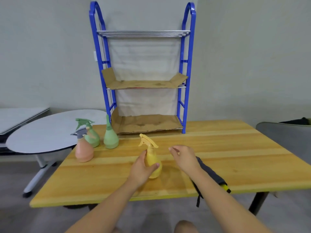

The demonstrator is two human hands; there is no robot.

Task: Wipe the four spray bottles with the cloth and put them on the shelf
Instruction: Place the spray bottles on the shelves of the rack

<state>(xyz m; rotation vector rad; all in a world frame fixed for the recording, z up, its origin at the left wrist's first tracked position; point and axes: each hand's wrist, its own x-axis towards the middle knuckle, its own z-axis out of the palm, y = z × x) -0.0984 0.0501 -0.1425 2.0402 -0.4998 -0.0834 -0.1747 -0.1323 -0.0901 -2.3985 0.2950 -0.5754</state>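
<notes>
Centrally, the left hand (143,167) grips the yellow spray bottle (152,160) upright on the wooden table (235,157); the right hand (184,157) hovers just beside it, fingers loosely spread and holding nothing, above the dark cloth (210,174). No readable label shows on any bottle. Left of the yellow bottle stand the pink bottle (83,151) and two green bottles (91,135) (110,136); behind it, the blue shelf (185,68) holds only cardboard liners (144,84).

Soft, even light is falling on my table (218,148), leaving only faint shadows, while the wide lens is bending its edges and everything is looking slightly blurred.
</notes>
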